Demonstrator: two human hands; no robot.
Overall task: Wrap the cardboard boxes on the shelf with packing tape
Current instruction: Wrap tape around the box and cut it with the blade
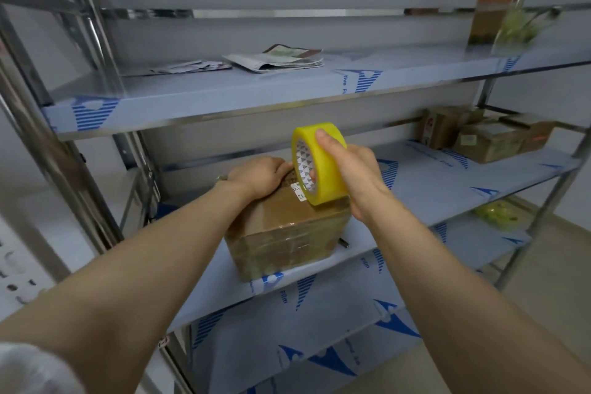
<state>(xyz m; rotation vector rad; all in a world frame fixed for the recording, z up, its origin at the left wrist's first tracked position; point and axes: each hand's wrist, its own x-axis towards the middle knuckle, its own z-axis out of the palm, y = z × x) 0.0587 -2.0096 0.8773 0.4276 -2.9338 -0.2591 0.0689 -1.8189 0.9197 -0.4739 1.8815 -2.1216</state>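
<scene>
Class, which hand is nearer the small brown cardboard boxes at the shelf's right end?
Right. The right hand, holding the yellow tape roll, is left of the small brown cardboard boxes; the left hand rests further left.

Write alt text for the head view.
The right hand holds a yellow tape roll on edge on a box, while the left hand rests on the box top. The box sits on a metal shelf; more boxes stand far right.
</scene>
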